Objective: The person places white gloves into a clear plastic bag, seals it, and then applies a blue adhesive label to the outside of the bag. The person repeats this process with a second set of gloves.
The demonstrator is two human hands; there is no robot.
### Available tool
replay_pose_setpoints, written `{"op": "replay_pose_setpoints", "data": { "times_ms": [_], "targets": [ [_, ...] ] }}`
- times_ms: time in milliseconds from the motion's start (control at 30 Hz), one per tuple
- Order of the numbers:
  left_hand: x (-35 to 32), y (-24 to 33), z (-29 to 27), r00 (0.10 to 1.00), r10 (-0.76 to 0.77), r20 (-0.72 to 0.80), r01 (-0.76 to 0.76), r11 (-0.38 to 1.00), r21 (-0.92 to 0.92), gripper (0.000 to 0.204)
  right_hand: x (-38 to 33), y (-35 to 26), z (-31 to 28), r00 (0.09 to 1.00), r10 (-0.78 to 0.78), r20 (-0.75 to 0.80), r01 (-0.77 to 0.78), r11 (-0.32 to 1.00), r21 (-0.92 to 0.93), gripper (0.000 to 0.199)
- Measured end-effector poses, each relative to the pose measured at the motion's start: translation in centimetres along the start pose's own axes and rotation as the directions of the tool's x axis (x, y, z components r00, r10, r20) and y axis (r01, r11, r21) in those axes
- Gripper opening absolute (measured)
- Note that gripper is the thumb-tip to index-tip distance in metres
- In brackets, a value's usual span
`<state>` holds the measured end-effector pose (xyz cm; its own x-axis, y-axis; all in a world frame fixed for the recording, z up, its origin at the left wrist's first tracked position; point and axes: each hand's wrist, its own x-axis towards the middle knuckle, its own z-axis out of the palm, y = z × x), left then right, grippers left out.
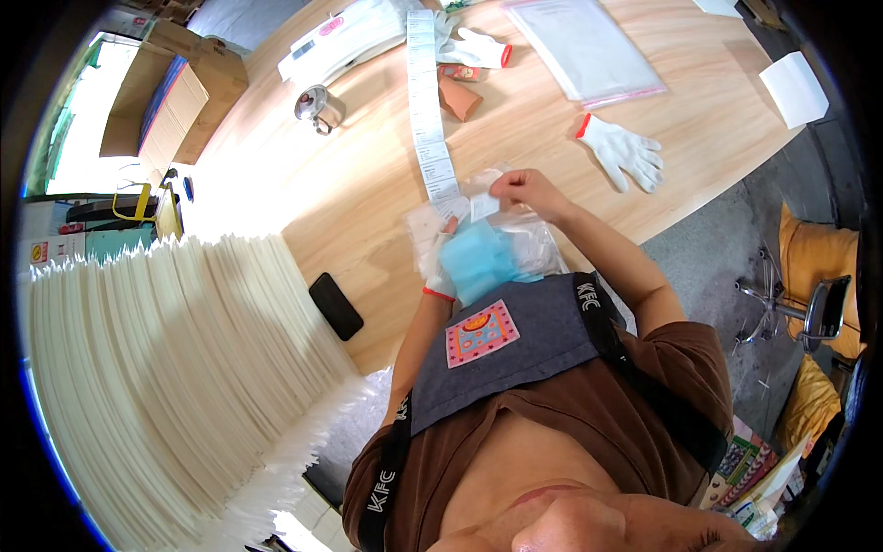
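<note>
My left hand, in a white knit glove with a red cuff and a bare thumb, is closed on a clear plastic bag. Folded light-blue material lies in or against this bag, close to my apron. My bare right hand pinches at the upper edge of a small white label over the bag; the fingertips partly hide the contact. A long strip of printed labels runs down the table to the left hand. Beside that hand lies a pale, clear-wrapped piece.
A tall stack of white sheets rises at left, with a black phone beside it. Farther off are a metal mug, a spare glove, clear plastic sleeves, an orange-brown piece and a white bundle.
</note>
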<state>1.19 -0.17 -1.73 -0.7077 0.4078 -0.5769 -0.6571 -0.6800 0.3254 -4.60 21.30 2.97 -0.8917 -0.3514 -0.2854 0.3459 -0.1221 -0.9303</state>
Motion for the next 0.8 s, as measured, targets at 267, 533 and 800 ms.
{"op": "replay_pose_setpoints", "data": {
  "times_ms": [267, 533, 800],
  "targets": [
    [-0.4, 0.0, 0.9, 0.991, 0.121, -0.065, -0.11, 0.981, 0.157, 0.022, 3.7, 1.5, -2.6, 0.977, -0.121, -0.174, 0.013, 0.854, -0.52, 0.016],
    [-0.9, 0.0, 1.4, 0.987, 0.126, -0.102, -0.11, 0.983, 0.144, 0.022, 2.9, 1.0, -0.9, 0.924, -0.254, -0.287, -0.013, 0.728, -0.685, 0.016],
    [-1.0, 0.1, 1.7, 0.984, 0.136, -0.111, -0.114, 0.976, 0.184, 0.024, 2.9, 2.1, -0.5, 0.896, -0.348, -0.275, -0.001, 0.617, -0.787, 0.011]
  ]
}}
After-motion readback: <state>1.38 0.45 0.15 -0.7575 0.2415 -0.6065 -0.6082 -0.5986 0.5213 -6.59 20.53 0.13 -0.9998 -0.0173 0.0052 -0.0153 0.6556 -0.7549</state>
